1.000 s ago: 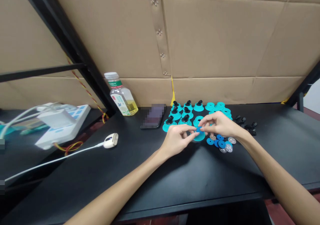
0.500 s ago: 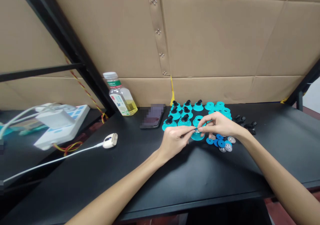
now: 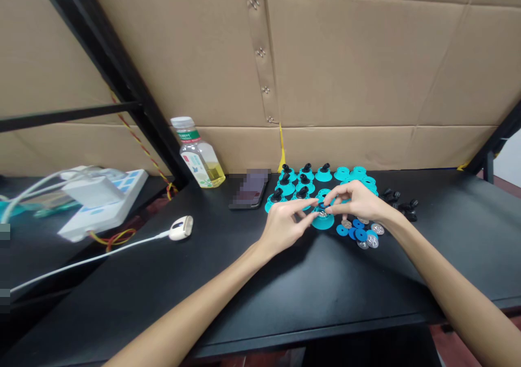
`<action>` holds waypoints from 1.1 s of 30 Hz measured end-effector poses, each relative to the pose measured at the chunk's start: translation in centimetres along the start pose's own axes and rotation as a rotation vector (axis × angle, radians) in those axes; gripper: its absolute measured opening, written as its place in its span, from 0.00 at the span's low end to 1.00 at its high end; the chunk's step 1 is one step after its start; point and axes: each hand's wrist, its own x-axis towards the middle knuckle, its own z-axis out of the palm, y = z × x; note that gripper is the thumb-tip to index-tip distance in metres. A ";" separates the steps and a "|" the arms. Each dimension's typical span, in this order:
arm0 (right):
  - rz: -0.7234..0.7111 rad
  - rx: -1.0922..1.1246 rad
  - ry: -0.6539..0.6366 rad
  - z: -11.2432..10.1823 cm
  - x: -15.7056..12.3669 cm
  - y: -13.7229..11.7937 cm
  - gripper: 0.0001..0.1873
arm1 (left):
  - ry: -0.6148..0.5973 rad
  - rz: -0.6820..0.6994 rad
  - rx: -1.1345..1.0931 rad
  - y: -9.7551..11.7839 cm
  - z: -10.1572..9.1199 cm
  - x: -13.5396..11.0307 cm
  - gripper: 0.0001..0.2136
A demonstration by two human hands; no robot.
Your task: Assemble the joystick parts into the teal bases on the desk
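Observation:
A teal suction cup (image 3: 323, 224) stands on the black table under my fingertips, with a small silver disc (image 3: 322, 214) showing at its top. My right hand (image 3: 355, 201) pinches a small blue disc (image 3: 322, 206) just above that cup. From the left, my left hand (image 3: 284, 224) reaches in, thumb and index finger apart on either side of the disc's edge; whether they touch it is hard to tell. Several blue washers (image 3: 360, 234) and silver perforated discs (image 3: 372, 241) lie in a loose pile below my right hand.
Behind my hands stand rows of teal cups with black elbow fittings (image 3: 302, 193), beside plain teal cups (image 3: 359, 172). Loose black fittings (image 3: 410, 207) lie right. Leftward are a phone (image 3: 254, 188), a bottle (image 3: 202, 160), a cabled cream device (image 3: 181, 228) and a power strip (image 3: 101, 215).
My left thumb and index finger have spread from a pinch. The blue disc now shows between the hands above the cup. The right hand has barely moved.

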 end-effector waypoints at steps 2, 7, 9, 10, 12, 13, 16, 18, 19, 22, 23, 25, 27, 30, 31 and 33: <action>0.007 -0.019 0.032 0.2 0.2 0.2 0.15 | -0.020 -0.012 0.011 0.0 -0.1 0.1 0.13; 0.032 -0.048 0.035 1.0 0.4 0.2 0.11 | -0.050 -0.011 0.073 -0.2 0.0 0.1 0.12; 0.041 -0.042 0.034 1.2 0.3 0.2 0.10 | -0.071 -0.009 0.091 -0.3 0.1 0.1 0.12; 0.041 -0.039 0.036 1.3 0.3 0.1 0.10 | -0.079 -0.008 0.096 -0.4 0.1 0.1 0.12; 0.032 -0.044 0.041 1.3 0.3 0.2 0.10 | -0.089 -0.008 0.098 -0.4 0.1 0.0 0.12; 0.026 -0.048 0.040 1.3 0.4 0.3 0.10 | -0.094 -0.011 0.097 -0.4 0.1 0.0 0.12; 0.014 -0.059 0.035 1.2 0.5 0.5 0.11 | -0.111 -0.024 0.100 -0.5 0.1 0.1 0.12; -0.005 -0.084 0.052 1.0 0.5 0.5 0.11 | -0.112 -0.026 0.111 -0.5 0.1 0.1 0.12; -0.016 -0.100 0.068 0.8 0.5 0.4 0.11 | -0.108 -0.021 0.118 -0.5 0.1 0.1 0.11; -0.023 -0.111 0.119 0.2 0.2 -0.1 0.11 | -0.090 0.007 0.152 -0.3 0.0 0.0 0.11; -0.016 -0.102 0.128 0.0 0.1 -0.3 0.11 | -0.089 0.022 0.170 -0.3 0.0 0.0 0.11; -0.006 -0.083 0.142 -0.3 -0.1 -0.7 0.11 | -0.110 0.067 0.224 -0.1 0.0 -0.1 0.11; -0.006 -0.079 0.150 -0.5 -0.3 -0.9 0.10 | -0.154 0.133 0.291 0.0 0.0 -0.2 0.12; -0.017 -0.102 0.150 -0.6 -0.3 -1.0 0.11 | -0.198 0.202 0.372 0.0 0.1 -0.4 0.12; -0.018 -0.115 0.146 -0.5 -0.3 -1.0 0.11 | -0.204 0.211 0.389 0.0 0.1 -0.4 0.12; -0.015 -0.136 0.139 -0.5 -0.2 -0.9 0.11 | -0.211 0.224 0.415 0.0 0.2 -0.5 0.12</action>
